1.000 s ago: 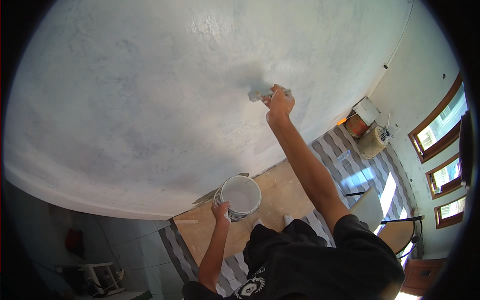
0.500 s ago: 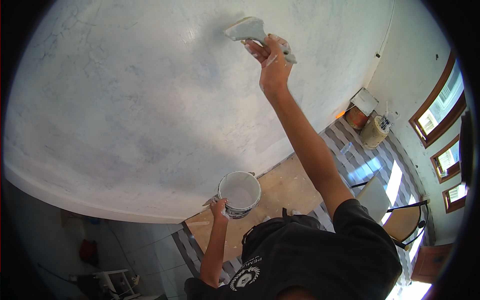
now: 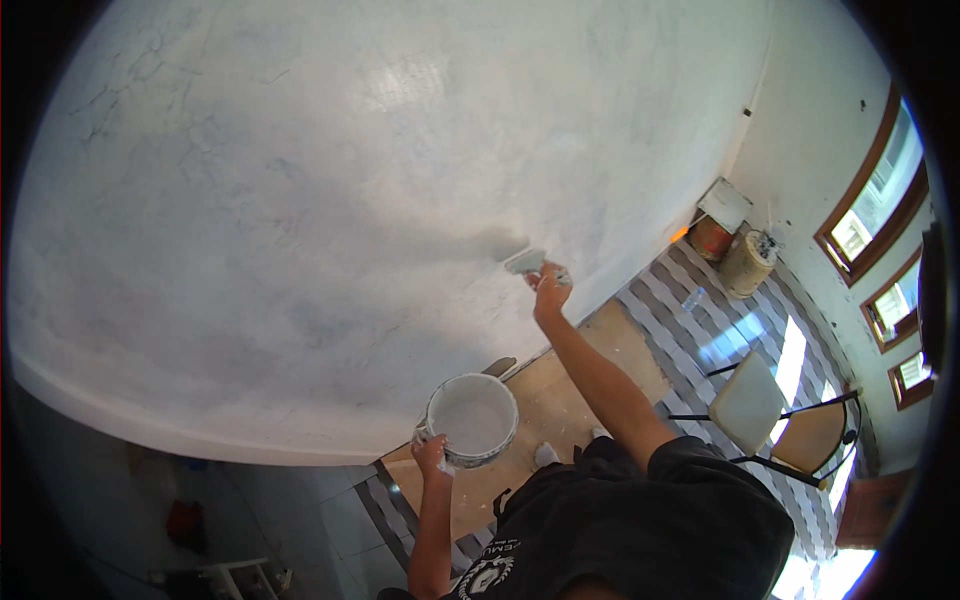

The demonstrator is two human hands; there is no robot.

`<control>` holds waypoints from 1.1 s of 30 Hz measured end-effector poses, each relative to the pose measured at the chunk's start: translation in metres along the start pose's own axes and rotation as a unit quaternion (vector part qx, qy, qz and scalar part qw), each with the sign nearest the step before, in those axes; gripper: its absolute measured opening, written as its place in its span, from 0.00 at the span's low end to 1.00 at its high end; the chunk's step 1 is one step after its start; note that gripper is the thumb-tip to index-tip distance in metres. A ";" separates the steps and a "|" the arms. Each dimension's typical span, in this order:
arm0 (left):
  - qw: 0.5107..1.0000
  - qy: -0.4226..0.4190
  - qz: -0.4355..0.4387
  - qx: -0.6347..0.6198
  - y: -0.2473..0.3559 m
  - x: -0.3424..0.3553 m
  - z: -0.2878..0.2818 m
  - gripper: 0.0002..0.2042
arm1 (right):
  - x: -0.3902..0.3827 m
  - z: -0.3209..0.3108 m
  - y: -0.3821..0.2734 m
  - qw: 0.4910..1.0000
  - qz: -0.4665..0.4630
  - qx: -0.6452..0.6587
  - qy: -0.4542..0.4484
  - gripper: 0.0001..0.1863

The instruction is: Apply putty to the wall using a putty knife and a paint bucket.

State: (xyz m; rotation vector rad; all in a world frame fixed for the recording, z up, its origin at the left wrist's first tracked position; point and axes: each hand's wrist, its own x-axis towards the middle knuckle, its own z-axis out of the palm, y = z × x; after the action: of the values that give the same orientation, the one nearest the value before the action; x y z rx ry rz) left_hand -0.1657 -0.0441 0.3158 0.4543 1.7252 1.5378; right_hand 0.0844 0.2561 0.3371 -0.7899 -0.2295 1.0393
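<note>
My right hand (image 3: 551,288) is closed around a wide-bladed putty knife (image 3: 524,262), held out close to the white wall (image 3: 330,220). Whether the blade touches the wall I cannot tell. Lower down, my left hand (image 3: 431,455) grips the rim of a round bucket (image 3: 473,414) smeared with white on its outside. Pale material shows inside the bucket. A thin light edge of something sticks out by the left fingers, too small to name. White smears mark both hands.
Underfoot lies a tan board (image 3: 625,350) along the wall. A chair (image 3: 748,403) stands on the striped floor at right. A stained tub (image 3: 748,264) and a rusty-red container (image 3: 711,238) sit in the far corner. Brown-framed windows (image 3: 868,205) line the right wall.
My right hand has come down the wall with the putty knife, from high up to mid-height. The bucket in my left hand appears slightly lower in the picture.
</note>
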 end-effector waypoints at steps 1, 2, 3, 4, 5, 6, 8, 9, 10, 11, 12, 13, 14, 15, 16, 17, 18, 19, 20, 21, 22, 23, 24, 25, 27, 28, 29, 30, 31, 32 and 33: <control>1.000 -0.001 -0.011 0.003 0.001 0.000 -0.005 0.12 | -0.003 -0.002 0.010 0.999 -0.009 0.025 0.040 0.04; 0.999 0.001 -0.007 0.037 -0.003 0.003 -0.014 0.12 | -0.011 0.002 0.016 0.999 -0.006 0.024 0.035 0.05; 0.999 0.012 -0.010 0.029 -0.033 0.002 -0.028 0.12 | -0.018 0.003 0.019 1.000 0.008 0.015 0.016 0.07; 0.997 0.010 0.035 0.075 -0.054 0.018 -0.064 0.11 | -0.041 0.024 0.023 0.999 0.032 0.023 0.010 0.07; 0.990 -0.002 0.076 0.121 -0.066 0.026 -0.080 0.11 | -0.055 0.041 0.019 0.998 0.048 0.029 0.010 0.07; 0.989 -0.020 0.073 0.125 -0.057 0.022 -0.064 0.11 | -0.051 0.044 0.017 0.998 0.039 0.041 0.023 0.07; 0.999 0.026 0.025 -0.006 -0.025 -0.013 -0.013 0.11 | -0.040 0.040 0.016 0.996 -0.008 0.084 0.030 0.06; 1.000 0.017 0.026 -0.002 -0.025 -0.017 -0.020 0.11 | -0.045 0.049 0.017 0.995 -0.027 0.087 0.042 0.05; 0.999 0.021 0.013 -0.038 -0.036 -0.025 -0.037 0.10 | -0.063 0.058 0.021 0.994 -0.077 0.059 0.051 0.06; 0.998 -0.009 -0.002 -0.068 -0.040 -0.025 -0.030 0.10 | -0.051 0.057 0.020 0.991 -0.102 0.075 0.053 0.06; 0.998 -0.031 0.016 -0.042 -0.041 -0.032 -0.016 0.10 | -0.037 0.053 0.022 0.983 -0.132 0.025 0.125 0.06; 0.998 -0.041 0.036 -0.016 -0.039 -0.041 -0.019 0.09 | -0.048 0.055 0.026 0.977 -0.144 -0.028 0.157 0.08; 0.996 -0.080 0.013 -0.029 -0.048 -0.039 -0.001 0.09 | -0.021 0.046 0.015 0.947 -0.159 -0.099 0.261 0.12; 0.998 -0.055 -0.004 -0.037 -0.052 -0.034 -0.037 0.10 | -0.065 0.071 0.019 0.955 -0.071 -0.137 0.254 0.15; 0.997 -0.074 -0.021 -0.017 -0.050 -0.048 -0.039 0.10 | -0.077 0.083 0.014 0.940 -0.047 -0.162 0.296 0.14; 0.996 -0.082 -0.022 -0.029 -0.036 -0.062 -0.018 0.10 | -0.070 0.088 -0.005 0.940 -0.018 -0.142 0.309 0.13; 0.997 -0.056 -0.016 -0.044 -0.026 -0.073 -0.025 0.11 | -0.088 0.102 -0.017 0.943 -0.030 -0.120 0.310 0.13; 0.998 -0.045 -0.017 -0.038 -0.024 -0.077 -0.039 0.11 | -0.111 0.119 -0.029 0.946 -0.037 -0.099 0.306 0.13; 0.999 -0.017 -0.027 -0.017 -0.023 -0.075 -0.048 0.11 | -0.125 0.133 -0.036 0.949 -0.027 -0.105 0.296 0.13; 0.999 0.005 -0.037 0.003 -0.023 -0.073 -0.054 0.12 | -0.133 0.142 -0.047 0.949 0.035 -0.092 0.299 0.13; 1.000 -0.015 -0.024 -0.007 -0.030 -0.069 -0.061 0.10 | -0.129 0.143 -0.059 0.946 0.091 -0.077 0.302 0.13; 1.000 -0.012 -0.026 -0.012 -0.036 -0.079 -0.057 0.10 | -0.119 0.135 -0.065 0.947 0.090 -0.082 0.297 0.13; 1.000 -0.026 0.006 -0.013 -0.032 -0.089 -0.048 0.10 | -0.109 0.127 -0.072 0.955 0.074 -0.061 0.280 0.12; 0.998 -0.041 0.039 -0.013 -0.028 -0.099 -0.036 0.10 | -0.098 0.119 -0.080 0.963 0.057 -0.039 0.262 0.12; 0.999 0.032 -0.002 -0.030 -0.013 -0.120 -0.046 0.10 | -0.123 0.116 -0.094 0.978 0.053 0.053 0.196 0.10; 0.999 0.011 0.007 -0.043 -0.015 -0.130 -0.050 0.11 | -0.117 0.104 -0.101 0.976 0.031 0.116 0.180 0.08; 0.998 -0.017 0.016 -0.053 -0.016 -0.138 -0.050 0.12 | -0.111 0.089 -0.108 0.969 0.005 0.181 0.166 0.07; 0.995 0.033 -0.024 -0.090 -0.015 -0.146 -0.055 0.13 | -0.130 0.083 -0.112 0.973 0.038 0.190 0.125 0.07; 0.993 0.056 -0.004 -0.102 -0.020 -0.144 -0.074 0.13 | -0.147 0.077 -0.121 0.974 0.070 0.201 0.080 0.07; 0.997 0.045 0.007 -0.066 -0.035 -0.137 -0.091 0.10 | -0.150 0.063 -0.128 0.980 0.063 0.188 0.032 0.07; 0.999 0.027 0.012 -0.026 -0.043 -0.132 -0.099 0.08 | -0.146 0.042 -0.135 0.984 0.048 0.173 -0.007 0.07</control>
State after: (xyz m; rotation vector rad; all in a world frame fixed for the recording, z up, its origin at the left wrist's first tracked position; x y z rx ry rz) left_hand -0.1438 -0.2131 0.3130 0.4123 1.7227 1.6211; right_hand 0.0799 0.1179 0.4859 -0.4829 -0.0204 1.1386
